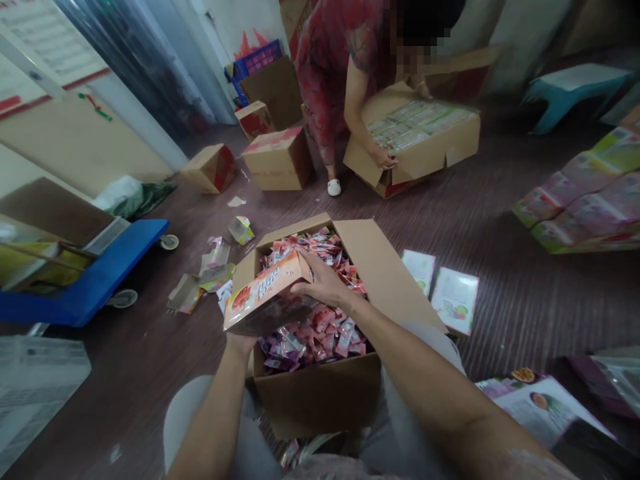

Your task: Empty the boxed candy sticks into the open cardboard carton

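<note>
An open cardboard box stands on the floor between my knees, full of several small pink and purple wrapped sweets. Over it I hold an orange-pink printed packet box, tilted. My right hand grips its upper right end with fingers curled over the edge. My left hand supports it from below at the lower left; its fingers are mostly hidden under the packet.
A person in a red patterned dress bends over another open carton at the back. Closed cartons lie behind. A blue trolley stands left, torn packaging beside it. Flat packets and stacked packs lie right.
</note>
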{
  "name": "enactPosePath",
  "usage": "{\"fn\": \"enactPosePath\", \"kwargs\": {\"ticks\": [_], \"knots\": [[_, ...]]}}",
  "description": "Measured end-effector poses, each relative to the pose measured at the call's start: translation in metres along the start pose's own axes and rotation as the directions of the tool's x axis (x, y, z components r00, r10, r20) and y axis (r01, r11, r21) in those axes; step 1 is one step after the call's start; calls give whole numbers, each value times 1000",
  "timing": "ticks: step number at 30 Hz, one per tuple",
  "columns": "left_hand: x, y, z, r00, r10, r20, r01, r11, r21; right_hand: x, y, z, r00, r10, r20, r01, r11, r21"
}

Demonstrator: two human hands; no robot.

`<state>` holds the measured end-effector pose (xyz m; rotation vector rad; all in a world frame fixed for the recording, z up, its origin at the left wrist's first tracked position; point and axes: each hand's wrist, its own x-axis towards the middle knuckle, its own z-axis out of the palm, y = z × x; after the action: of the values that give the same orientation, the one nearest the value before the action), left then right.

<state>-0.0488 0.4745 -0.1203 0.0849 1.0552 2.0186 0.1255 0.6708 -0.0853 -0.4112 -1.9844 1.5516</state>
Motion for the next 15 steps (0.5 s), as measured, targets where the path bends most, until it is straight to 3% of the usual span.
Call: {"fn": "enactPosePath", "kwargs": {"ticks": [3,8,12,15], "knots": [[5,6,10,998,38,-43,-38,999,1,5,7,-3,999,-22,-44,21,999,-39],[15,9,28,997,38,-67,-37,999,17,8,12,-14,997,-66,-44,68,997,47],[18,19,42,986,160,-56,-159,987,29,9,11,-18,994,-31,-103,44,991,127],[24,32,44,975,202,-93,-199,979,47,8,10,-13,996,-83,-38,86,993,77]]}}
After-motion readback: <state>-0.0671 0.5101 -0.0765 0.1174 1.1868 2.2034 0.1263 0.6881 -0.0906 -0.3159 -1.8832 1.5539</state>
